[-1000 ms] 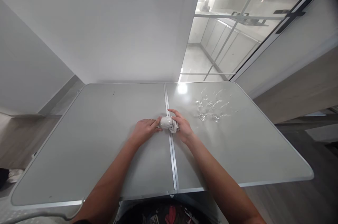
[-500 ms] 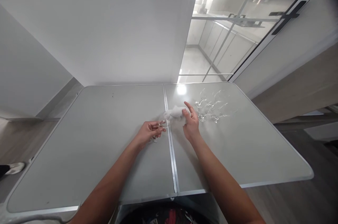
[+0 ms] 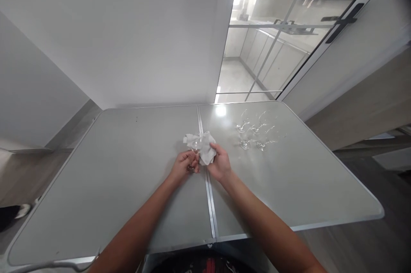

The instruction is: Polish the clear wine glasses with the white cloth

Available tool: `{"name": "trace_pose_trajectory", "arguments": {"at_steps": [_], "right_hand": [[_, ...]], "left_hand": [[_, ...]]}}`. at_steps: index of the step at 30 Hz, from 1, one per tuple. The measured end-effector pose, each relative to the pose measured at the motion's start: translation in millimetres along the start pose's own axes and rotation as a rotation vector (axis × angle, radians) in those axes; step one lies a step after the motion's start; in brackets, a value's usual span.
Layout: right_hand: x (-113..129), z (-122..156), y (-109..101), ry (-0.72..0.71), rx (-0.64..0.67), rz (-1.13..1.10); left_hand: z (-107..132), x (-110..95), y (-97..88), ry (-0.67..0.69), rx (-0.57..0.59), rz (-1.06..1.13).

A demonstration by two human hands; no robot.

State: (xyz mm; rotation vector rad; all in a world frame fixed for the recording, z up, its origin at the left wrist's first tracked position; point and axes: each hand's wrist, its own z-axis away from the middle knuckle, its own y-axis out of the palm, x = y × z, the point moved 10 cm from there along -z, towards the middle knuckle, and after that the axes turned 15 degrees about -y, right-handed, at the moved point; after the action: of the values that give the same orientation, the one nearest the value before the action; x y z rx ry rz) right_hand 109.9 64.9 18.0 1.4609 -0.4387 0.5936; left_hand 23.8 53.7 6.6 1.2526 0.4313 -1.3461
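My left hand [image 3: 183, 166] is closed around the stem of a clear wine glass [image 3: 195, 145], held above the table near its centre seam. Part of its foot shows below my fingers. A crumpled white cloth [image 3: 208, 149] lies against the glass bowl, spreading out behind it and to its right. The cloth is gripped by my right hand [image 3: 221, 162], thumb on top and the other fingers mostly hidden. Several more clear wine glasses [image 3: 245, 143] are grouped on the right half of the table; their thin outlines are hard to separate.
The grey table [image 3: 128, 187] has a metal edge and a metal seam [image 3: 210, 208] down its middle. A white wall [image 3: 144, 41] rises behind it, beside a glass-paned door [image 3: 266, 58]. Another person's shoe [image 3: 23, 211] shows at the far left.
My right hand has come down and closer to my left, its fingers closing on the cloth. The cloth has shifted left and down, and now spreads around the glass bowl.
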Motion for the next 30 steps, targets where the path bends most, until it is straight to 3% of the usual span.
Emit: {"name": "trace_pose_trajectory", "arguments": {"at_steps": [3, 5, 7, 9, 11, 13, 15, 16, 19, 22, 26, 30], "right_hand": [[10.8, -4.7, -9.4, -0.123, -0.095, -0.016], [8.4, -3.9, -9.6, -0.114, -0.074, 0.055], [11.7, -1.2, -10.6, -0.152, -0.042, 0.215], [33.2, 2.4, -7.5, -0.345, 0.008, 0.487], [54.2, 10.0, 16.8, -0.589, 0.21, 0.868], [52.3, 21.9, 50.7, -0.761, 0.555, 1.251], [41.4, 30.9, 68.8, -0.839, 0.83, 1.503], [39.1, 30.6, 70.7, -0.837, 0.886, 1.575], [46.8, 12.0, 54.9, -0.653, 0.758, 1.601], [53.0, -6.3, 22.5, -0.334, 0.528, 1.24], [49.3, -13.2, -8.7, -0.063, 0.197, 0.551], [41.1, -12.0, -13.0, -0.08, 0.008, 0.293]], "left_hand": [[-1.5, 0.1, -7.5, -0.034, -0.038, 0.086], [-2.1, 2.4, -4.5, -0.067, -0.017, 0.059], [-2.0, 4.2, -2.3, -0.077, -0.019, 0.02], [-1.4, 2.6, -3.0, -0.049, -0.066, -0.086], [0.1, -2.1, -6.3, -0.005, -0.149, -0.279], [3.6, -11.5, -10.7, 0.068, -0.252, -0.531], [9.6, -24.0, -11.5, 0.177, -0.343, -0.789], [12.7, -28.5, -9.3, 0.23, -0.363, -0.909], [18.4, -29.7, 0.3, 0.299, -0.323, -1.171], [23.1, -26.1, 7.8, 0.297, -0.241, -1.241], [25.7, -25.0, 13.7, 0.263, -0.144, -1.022], [16.3, -15.0, 13.3, 0.181, -0.09, -0.633]]}}
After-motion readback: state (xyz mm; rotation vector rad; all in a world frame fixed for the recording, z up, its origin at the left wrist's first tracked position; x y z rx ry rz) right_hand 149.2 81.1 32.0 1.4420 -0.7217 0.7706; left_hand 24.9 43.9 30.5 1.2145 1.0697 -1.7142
